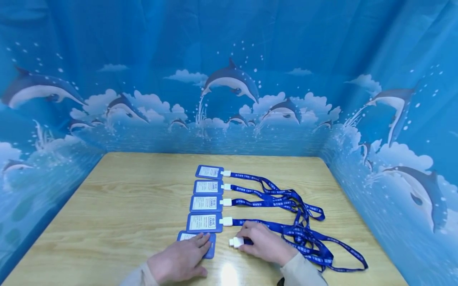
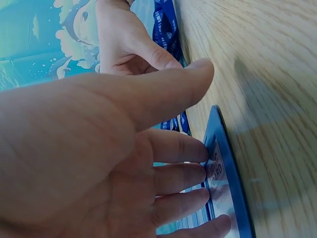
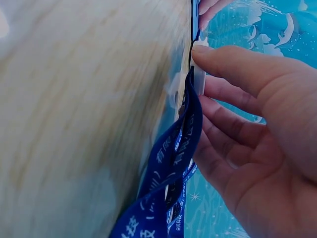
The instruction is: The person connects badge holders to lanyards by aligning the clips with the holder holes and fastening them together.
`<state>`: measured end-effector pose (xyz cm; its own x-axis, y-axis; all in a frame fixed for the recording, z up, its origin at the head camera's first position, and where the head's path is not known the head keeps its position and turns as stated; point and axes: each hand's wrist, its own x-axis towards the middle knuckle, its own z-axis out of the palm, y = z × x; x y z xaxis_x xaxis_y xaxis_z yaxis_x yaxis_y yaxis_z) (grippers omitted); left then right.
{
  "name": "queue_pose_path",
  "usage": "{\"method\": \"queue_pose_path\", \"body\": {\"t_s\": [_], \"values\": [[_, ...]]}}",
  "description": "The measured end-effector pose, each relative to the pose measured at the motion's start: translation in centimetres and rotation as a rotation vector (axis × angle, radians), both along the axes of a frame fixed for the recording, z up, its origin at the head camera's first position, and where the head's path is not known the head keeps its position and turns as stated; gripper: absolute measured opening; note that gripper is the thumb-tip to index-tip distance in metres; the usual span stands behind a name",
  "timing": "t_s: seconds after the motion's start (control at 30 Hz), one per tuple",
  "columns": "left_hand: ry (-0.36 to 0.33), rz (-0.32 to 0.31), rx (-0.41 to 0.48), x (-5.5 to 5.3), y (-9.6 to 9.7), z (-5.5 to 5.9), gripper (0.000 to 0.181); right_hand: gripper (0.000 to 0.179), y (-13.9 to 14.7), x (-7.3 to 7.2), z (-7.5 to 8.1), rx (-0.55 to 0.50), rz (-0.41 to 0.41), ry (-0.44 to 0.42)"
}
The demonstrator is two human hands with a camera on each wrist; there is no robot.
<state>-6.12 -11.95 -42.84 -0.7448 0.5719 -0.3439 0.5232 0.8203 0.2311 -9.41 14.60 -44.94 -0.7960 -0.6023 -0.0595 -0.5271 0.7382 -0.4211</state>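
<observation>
My left hand (image 1: 180,256) rests its straight fingers on the nearest blue badge holder (image 1: 210,251), which lies a little askew and is partly covered by them. In the left wrist view the fingertips touch the face of that holder (image 2: 225,186). To its right, my right hand (image 1: 262,242) pinches the white plastic clip (image 1: 236,242) of a blue lanyard between thumb and fingers. A small gap separates this clip from the holder. The lanyard strap (image 3: 171,153) hangs twisted from the clip in the right wrist view, its lower part running down past the fingers.
Several blue badge holders (image 1: 204,222) lie in a column beyond my hands, each joined by a white clip (image 1: 226,221) to a lanyard. Their blue straps (image 1: 300,230) tangle together on the right of the wooden table (image 1: 118,198). A dolphin-print curtain (image 1: 229,131) surrounds the table.
</observation>
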Motion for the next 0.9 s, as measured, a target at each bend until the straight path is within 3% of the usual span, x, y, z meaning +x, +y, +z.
{"method": "queue_pose_path", "body": {"t_s": [0.9], "values": [[0.024,-0.006,0.010,-0.06,0.20,-0.23,0.074,0.030,-0.50,-0.10,-0.06,0.007,0.029,0.015]]}}
